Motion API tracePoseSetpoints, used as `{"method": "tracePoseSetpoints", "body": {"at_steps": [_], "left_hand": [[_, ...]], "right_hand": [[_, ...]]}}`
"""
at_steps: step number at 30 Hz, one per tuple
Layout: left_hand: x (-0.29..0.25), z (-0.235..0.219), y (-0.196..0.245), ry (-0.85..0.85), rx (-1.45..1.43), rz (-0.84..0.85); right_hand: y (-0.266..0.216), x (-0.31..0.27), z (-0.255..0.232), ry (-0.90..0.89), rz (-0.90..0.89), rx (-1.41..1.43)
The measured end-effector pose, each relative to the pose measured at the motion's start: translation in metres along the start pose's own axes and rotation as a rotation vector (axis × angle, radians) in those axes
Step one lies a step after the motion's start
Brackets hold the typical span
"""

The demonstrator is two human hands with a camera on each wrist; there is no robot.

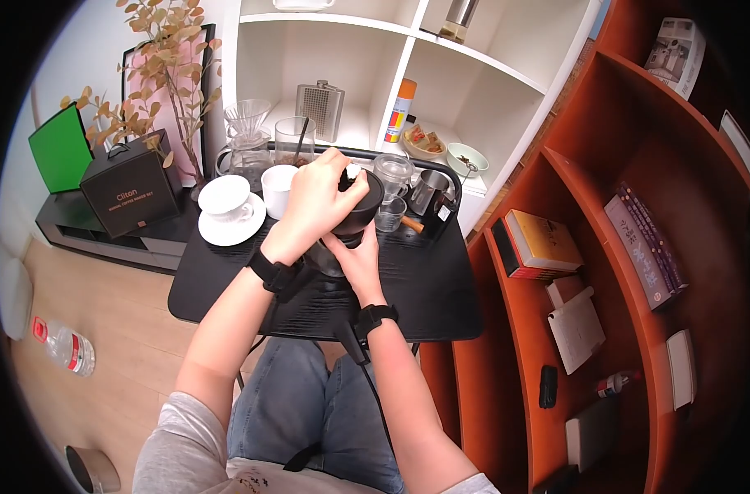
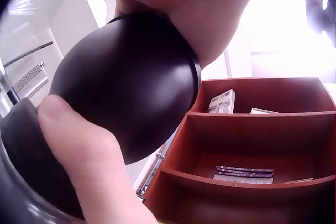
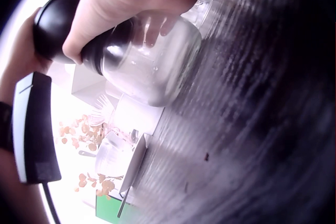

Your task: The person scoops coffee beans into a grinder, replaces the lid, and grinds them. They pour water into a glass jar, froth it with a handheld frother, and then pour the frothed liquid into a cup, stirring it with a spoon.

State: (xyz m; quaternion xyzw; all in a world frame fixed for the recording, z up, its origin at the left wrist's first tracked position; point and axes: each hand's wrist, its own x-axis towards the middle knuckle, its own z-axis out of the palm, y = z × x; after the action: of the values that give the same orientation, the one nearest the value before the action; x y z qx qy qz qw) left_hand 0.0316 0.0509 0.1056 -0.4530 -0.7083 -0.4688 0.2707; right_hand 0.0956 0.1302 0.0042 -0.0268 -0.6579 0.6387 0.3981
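Observation:
Both hands are at a hand coffee grinder (image 1: pixel 368 209), with a rounded black upper part over a clear glass jar (image 3: pixel 157 66). From above, my left hand (image 1: pixel 319 196) grips the black top, fingers curled over its rim near a small white or silver piece (image 1: pixel 353 171). My right hand (image 1: pixel 357 262) holds the grinder lower down, its thumb (image 2: pixel 86 145) lying along the dark collar between black top and jar. In the right wrist view the jar is see-through, and fingers show through its glass.
The grinder is over a black table (image 1: pixel 424 288). Around it are a white cup on a saucer (image 1: pixel 226 235), a white mug (image 1: pixel 278 185), a glass dripper (image 1: pixel 248 123), a small glass (image 1: pixel 390 216) and a metal pitcher (image 1: pixel 428 191). A red-brown bookcase (image 1: pixel 507 321) flanks the right.

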Motion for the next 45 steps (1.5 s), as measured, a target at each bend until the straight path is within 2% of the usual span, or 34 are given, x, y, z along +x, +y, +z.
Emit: {"method": "tracePoseSetpoints", "body": {"at_steps": [4, 8, 10, 11, 14, 16, 17, 19, 22, 26, 29, 35, 41, 43, 45], "left_hand": [[-0.002, -0.005, -0.006, -0.082, -0.125, 0.031], [-0.005, -0.004, -0.012, -0.114, -0.108, 0.038], [-0.007, 0.003, -0.017, 0.063, 0.027, 0.209], [-0.009, 0.004, -0.018, 0.064, 0.026, 0.21], [-0.014, 0.006, -0.013, 0.035, 0.048, 0.148], [-0.015, 0.006, -0.005, 0.068, -0.234, -0.046], [-0.016, 0.006, -0.005, 0.068, -0.234, -0.046], [-0.017, 0.007, -0.005, 0.074, -0.343, -0.152], [-0.017, 0.008, -0.007, 0.097, -0.291, -0.07], [-0.016, 0.01, -0.01, 0.111, -0.228, -0.059], [-0.014, 0.007, -0.009, 0.151, -0.304, -0.08], [-0.011, 0.001, -0.011, 0.046, -0.304, -0.103], [-0.007, -0.006, -0.017, -0.025, -0.582, -0.153], [-0.005, -0.01, -0.024, -0.15, -0.662, -0.199], [-0.002, -0.011, -0.034, -0.184, -0.711, -0.183]], "right_hand": [[0.002, 0.001, 0.0, -0.01, 0.011, -0.019], [0.003, 0.001, -0.001, -0.021, 0.01, -0.017], [0.003, 0.0, -0.001, -0.022, 0.022, -0.004], [0.003, 0.0, -0.001, -0.022, 0.025, 0.005], [0.004, 0.0, -0.002, -0.023, 0.029, 0.0], [0.005, 0.0, -0.003, -0.024, 0.031, -0.014], [0.006, 0.001, -0.002, -0.023, 0.032, -0.014], [0.004, 0.001, -0.002, -0.022, 0.034, -0.012], [0.0, 0.001, -0.001, -0.02, 0.021, -0.021], [-0.003, 0.0, 0.0, -0.015, 0.016, -0.005], [0.0, 0.0, 0.0, -0.011, 0.027, 0.0], [-0.002, -0.001, 0.0, -0.003, 0.049, -0.005], [-0.002, -0.001, -0.001, 0.007, 0.036, -0.019], [-0.001, -0.001, -0.001, 0.004, 0.031, -0.022], [0.0, -0.001, -0.001, -0.001, 0.028, 0.0]]}}
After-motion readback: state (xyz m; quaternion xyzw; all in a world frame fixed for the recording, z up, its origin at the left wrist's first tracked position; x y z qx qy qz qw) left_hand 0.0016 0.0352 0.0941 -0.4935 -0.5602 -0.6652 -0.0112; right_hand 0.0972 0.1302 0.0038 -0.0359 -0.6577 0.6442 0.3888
